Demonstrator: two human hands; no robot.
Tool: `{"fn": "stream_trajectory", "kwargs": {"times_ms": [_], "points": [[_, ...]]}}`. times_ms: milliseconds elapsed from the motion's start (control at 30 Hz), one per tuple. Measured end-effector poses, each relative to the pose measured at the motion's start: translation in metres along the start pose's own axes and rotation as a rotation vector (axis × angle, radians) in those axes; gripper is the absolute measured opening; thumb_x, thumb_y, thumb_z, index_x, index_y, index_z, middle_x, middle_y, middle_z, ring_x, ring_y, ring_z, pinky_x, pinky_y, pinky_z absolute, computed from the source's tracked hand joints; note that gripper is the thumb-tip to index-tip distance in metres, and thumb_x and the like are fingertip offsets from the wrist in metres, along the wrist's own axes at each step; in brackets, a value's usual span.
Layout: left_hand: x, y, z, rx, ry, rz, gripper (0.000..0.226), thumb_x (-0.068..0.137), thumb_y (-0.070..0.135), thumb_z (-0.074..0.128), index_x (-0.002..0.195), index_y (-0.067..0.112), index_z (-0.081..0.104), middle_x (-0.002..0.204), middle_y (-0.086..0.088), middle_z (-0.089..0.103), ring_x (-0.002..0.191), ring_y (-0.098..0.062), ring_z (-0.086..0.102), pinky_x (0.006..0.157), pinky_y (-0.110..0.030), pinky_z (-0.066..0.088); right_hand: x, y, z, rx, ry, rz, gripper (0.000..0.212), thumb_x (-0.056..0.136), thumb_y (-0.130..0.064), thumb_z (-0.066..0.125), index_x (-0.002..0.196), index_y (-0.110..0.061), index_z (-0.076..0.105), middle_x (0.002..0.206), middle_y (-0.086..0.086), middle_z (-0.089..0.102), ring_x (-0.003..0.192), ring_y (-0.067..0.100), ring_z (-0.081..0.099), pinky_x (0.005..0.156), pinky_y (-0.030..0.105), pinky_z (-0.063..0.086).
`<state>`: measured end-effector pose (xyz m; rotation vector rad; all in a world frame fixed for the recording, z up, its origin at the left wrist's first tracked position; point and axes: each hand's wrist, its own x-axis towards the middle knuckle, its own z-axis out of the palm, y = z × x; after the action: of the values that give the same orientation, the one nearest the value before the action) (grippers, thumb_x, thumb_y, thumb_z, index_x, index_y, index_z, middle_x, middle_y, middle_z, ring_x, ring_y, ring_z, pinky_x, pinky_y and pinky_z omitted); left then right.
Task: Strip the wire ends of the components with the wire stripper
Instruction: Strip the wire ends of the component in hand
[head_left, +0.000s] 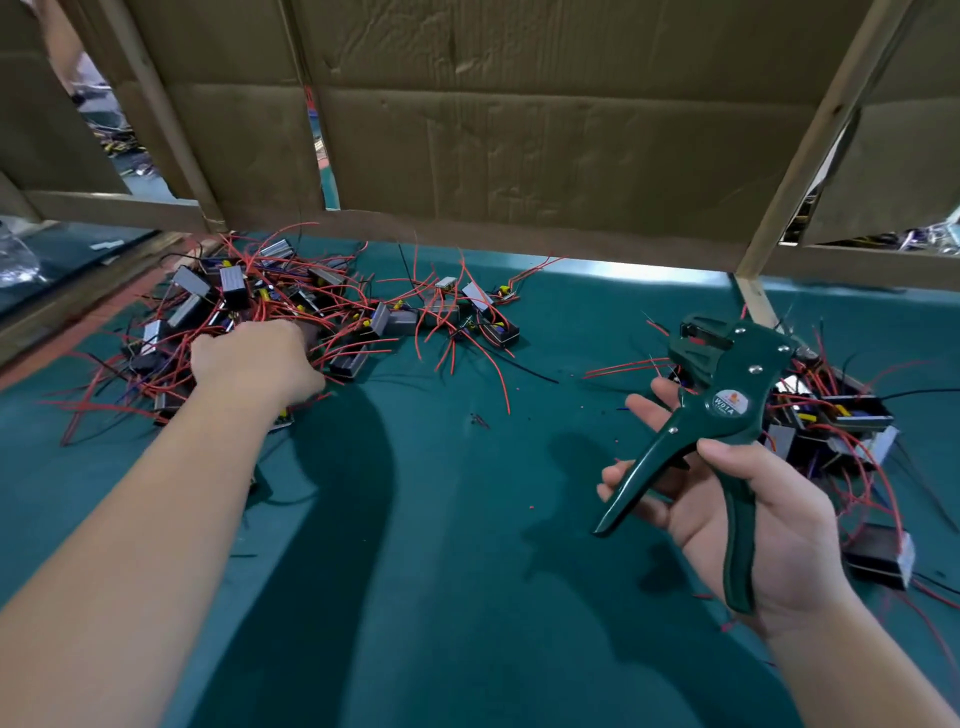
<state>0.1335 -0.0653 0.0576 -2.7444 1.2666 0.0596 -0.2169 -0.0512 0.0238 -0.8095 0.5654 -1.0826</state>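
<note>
Green-handled wire stripper (724, 402) stands upright in the right hand (763, 525) above the teal desk (441, 519), thumb hooked over one handle, fingers behind the other, handles spread. The left hand (254, 358) is sunk into the left pile of components (270, 296) (a tangle, mostly red), and its fingers are hidden, so I cannot tell whether it grips anything. A second pile (836, 415) lies just behind the stripper.

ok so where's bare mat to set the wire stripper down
Free: the green mat in the middle, between the left pile of components and the right pile, down to the near edge. Crowded: both piles, and loose red wires trailing out beside the left pile.
</note>
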Motion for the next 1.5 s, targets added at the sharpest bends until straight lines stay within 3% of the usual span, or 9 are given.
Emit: {"fn": "stream_trajectory", "kwargs": {"times_ms": [233,367,467,567,800,900,1133,1300,1500], "points": [[-0.003,-0.002,-0.019,-0.261,0.099,-0.029,0.027,0.085,0.041,0.070,0.087,0.015,0.075,0.077,-0.013,0.060,0.077,-0.033,0.059,0.068,-0.038,0.046,0.002,0.001,-0.005,-0.024,0.007,0.004,0.068,0.068,-0.022,0.053,0.134,-0.007,0.050,0.134,0.018,0.057,0.073,0.039,0.067,0.070,0.049,0.058],[-0.017,-0.003,-0.039,-0.275,0.573,0.131,0.036,0.093,0.048,0.056,0.094,0.018,0.076,0.075,-0.011,0.063,0.081,-0.036,0.061,0.075,-0.040,0.044,0.003,0.001,-0.005,-0.019,-0.004,0.010,0.072,0.064,-0.025,0.056,0.134,-0.006,0.049,0.133,0.017,0.058,0.074,0.038,0.067,0.071,0.050,0.057],[-0.043,0.008,-0.062,-0.839,0.826,0.446,0.024,0.091,0.043,0.059,0.100,0.026,0.074,0.083,0.008,0.072,0.070,-0.013,0.068,0.070,-0.028,0.052,0.003,0.002,-0.004,-0.007,-0.020,0.025,0.073,0.064,-0.026,0.057,0.134,-0.006,0.049,0.133,0.016,0.058,0.074,0.037,0.067,0.072,0.049,0.057],[-0.065,0.033,-0.072,-1.350,0.614,0.582,0.010,0.089,0.034,0.067,0.087,0.025,0.073,0.077,0.014,0.073,0.054,-0.004,0.066,0.049,-0.018,0.049,0.002,0.004,-0.003,-0.004,-0.035,0.035,0.071,0.066,-0.026,0.054,0.135,-0.007,0.049,0.133,0.016,0.058,0.074,0.037,0.068,0.072,0.049,0.057],[-0.074,0.085,-0.016,-1.777,-0.022,0.480,0.013,0.089,0.020,0.065,0.079,0.014,0.070,0.072,0.000,0.074,0.055,-0.007,0.067,0.048,-0.016,0.051,0.004,0.002,-0.004,0.024,0.007,0.038,0.063,0.072,-0.023,0.045,0.133,-0.007,0.051,0.130,0.018,0.060,0.073,0.036,0.068,0.069,0.048,0.058],[-0.064,0.086,0.013,-1.640,-0.163,0.353,0.013,0.094,0.019,0.059,0.087,0.012,0.068,0.079,0.000,0.074,0.058,-0.005,0.068,0.054,-0.017,0.054,0.005,0.000,-0.006,0.075,0.015,0.057,0.059,0.073,-0.021,0.042,0.129,-0.008,0.054,0.130,0.019,0.059,0.072,0.037,0.068,0.069,0.047,0.059],[-0.049,0.053,0.024,-0.816,0.195,0.210,0.037,0.098,0.015,0.048,0.135,0.013,0.048,0.129,-0.011,0.055,0.117,-0.030,0.053,0.100,-0.041,0.040,0.003,-0.002,-0.004,0.094,0.029,0.064,0.057,0.072,-0.022,0.042,0.125,-0.008,0.057,0.130,0.019,0.059,0.072,0.037,0.067,0.068,0.048,0.059],[-0.084,0.046,-0.011,-0.709,0.415,0.336,0.027,0.091,0.013,0.050,0.110,0.020,0.069,0.115,-0.006,0.063,0.108,-0.027,0.057,0.097,-0.036,0.043,0.003,-0.004,-0.004,0.085,0.031,0.052,0.056,0.073,-0.023,0.043,0.124,-0.008,0.057,0.131,0.019,0.059,0.072,0.037,0.068,0.067,0.047,0.058],[-0.111,0.096,-0.005,-0.368,-0.027,0.472,0.041,0.088,0.050,0.054,0.079,0.013,0.069,0.081,-0.006,0.066,0.086,-0.031,0.062,0.071,-0.032,0.050,0.004,-0.004,-0.003,0.062,0.008,0.080,0.085,0.048,-0.031,0.082,0.127,-0.010,0.056,0.121,0.027,0.062,0.076,0.040,0.067,0.071,0.050,0.058]]}}
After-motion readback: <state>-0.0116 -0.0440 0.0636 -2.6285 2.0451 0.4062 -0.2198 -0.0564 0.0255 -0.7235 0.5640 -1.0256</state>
